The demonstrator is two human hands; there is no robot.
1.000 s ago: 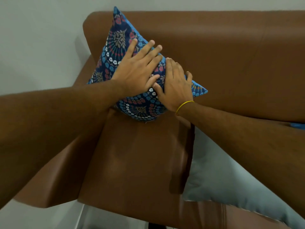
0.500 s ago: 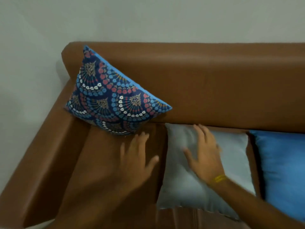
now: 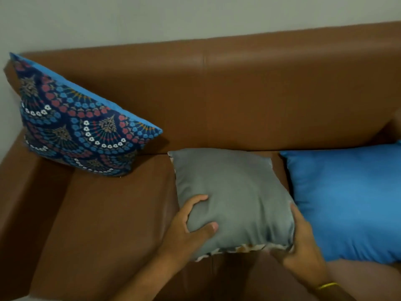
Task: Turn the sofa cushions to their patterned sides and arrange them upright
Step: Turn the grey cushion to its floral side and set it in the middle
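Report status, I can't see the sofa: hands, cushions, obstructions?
Both hands gripping grey cushion, plain side up. Patterned cushion upright. Blue cushion flat. Nothing obstructing.

Brown leather sofa (image 3: 112,224) carries three cushions. Patterned cushion (image 3: 73,129) upright at far left corner, leaning on backrest. Grey cushion (image 3: 234,192) flat mid-seat. Blue cushion (image 3: 347,203) flat just right, plain side up.

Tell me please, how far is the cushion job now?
Done: the patterned cushion stands against the backrest, pattern out. In hand: both hands, left hand and right hand, hold the grey cushion, plain side still up. Left: flip and stand it, then the blue cushion, still lying flat.
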